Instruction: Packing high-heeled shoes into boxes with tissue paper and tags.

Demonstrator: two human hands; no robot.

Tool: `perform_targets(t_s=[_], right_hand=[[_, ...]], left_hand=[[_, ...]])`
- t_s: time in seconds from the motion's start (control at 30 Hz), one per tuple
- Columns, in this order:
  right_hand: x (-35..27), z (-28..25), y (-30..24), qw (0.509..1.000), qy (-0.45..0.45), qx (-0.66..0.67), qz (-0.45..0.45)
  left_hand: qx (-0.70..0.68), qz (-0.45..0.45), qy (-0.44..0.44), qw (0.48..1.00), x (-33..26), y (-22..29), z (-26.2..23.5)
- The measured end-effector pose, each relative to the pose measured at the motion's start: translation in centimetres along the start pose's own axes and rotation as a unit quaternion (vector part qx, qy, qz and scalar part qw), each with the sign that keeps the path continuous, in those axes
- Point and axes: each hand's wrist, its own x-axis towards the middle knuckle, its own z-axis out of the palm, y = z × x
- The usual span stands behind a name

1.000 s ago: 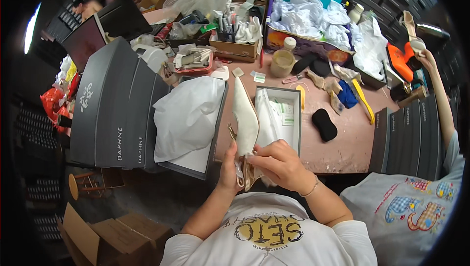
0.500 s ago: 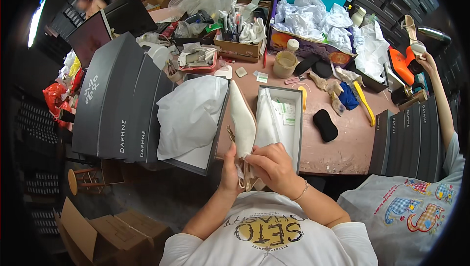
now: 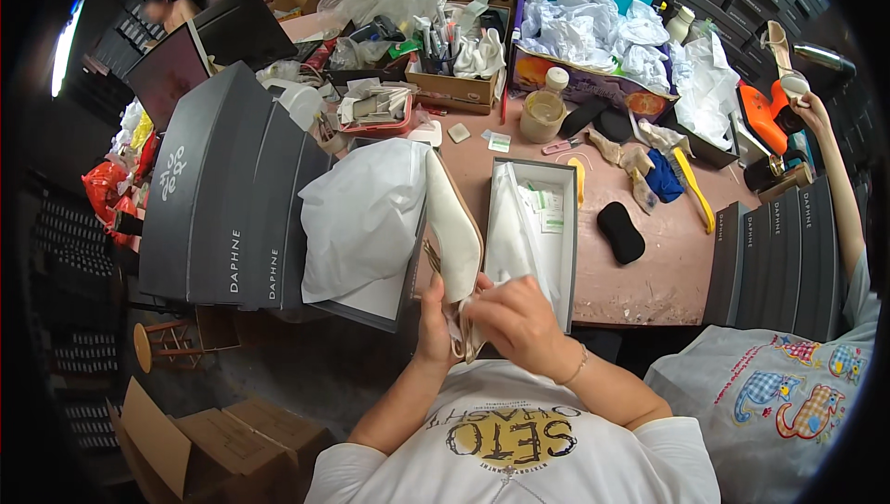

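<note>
A white pointed-toe shoe (image 3: 452, 235) stands toe up in front of me, its thin straps hanging near my lap. My left hand (image 3: 434, 332) is closed around the heel part of this shoe. Just right of the shoe's back, my right hand (image 3: 524, 323) is closed, its fingertips pinched near the straps; what is between them is too small to make out. Behind the right hand lies an open shoebox (image 3: 569, 267) with white wrapping (image 3: 508, 226) and small packets (image 3: 549, 212). Left of the shoe, white tissue paper (image 3: 362, 216) covers most of a box lid.
Grey shoeboxes (image 3: 213, 226) stand at left, more (image 3: 769, 263) at right. On the table lie a black pad (image 3: 620, 233), a yellow-handled brush (image 3: 693, 191) and a jar (image 3: 542, 116). At right, a co-worker's hand (image 3: 810, 114) holds a sandal (image 3: 777, 45).
My right hand has drawn slightly back from the shoe's opening toward the straps. The shoe has tilted a little to the left, still in my left hand.
</note>
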Motion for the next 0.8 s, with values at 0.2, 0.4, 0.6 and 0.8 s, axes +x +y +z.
perform_targets(t_s=[0.2,0.4,0.6,0.8], right_hand=[[-0.2,0.0,-0.7,0.998,-0.024,0.047,0.023],[0.1,0.2,-0.1,1.000,0.003,0.022,0.007],[0.2,0.0,0.7,1.000,-0.017,0.022,0.000],[-1.3,-1.3,-2.2,0.978,-0.200,-0.018,-0.051]], left_hand=[[0.043,0.031,-0.025,0.998,0.2,0.0,-0.4],[0.007,0.043,0.021,0.999,0.1,0.6,2.3],[0.005,0.031,0.052,0.998,-0.4,0.2,1.9],[-0.009,0.017,-0.049,0.999,1.1,0.2,-1.2]])
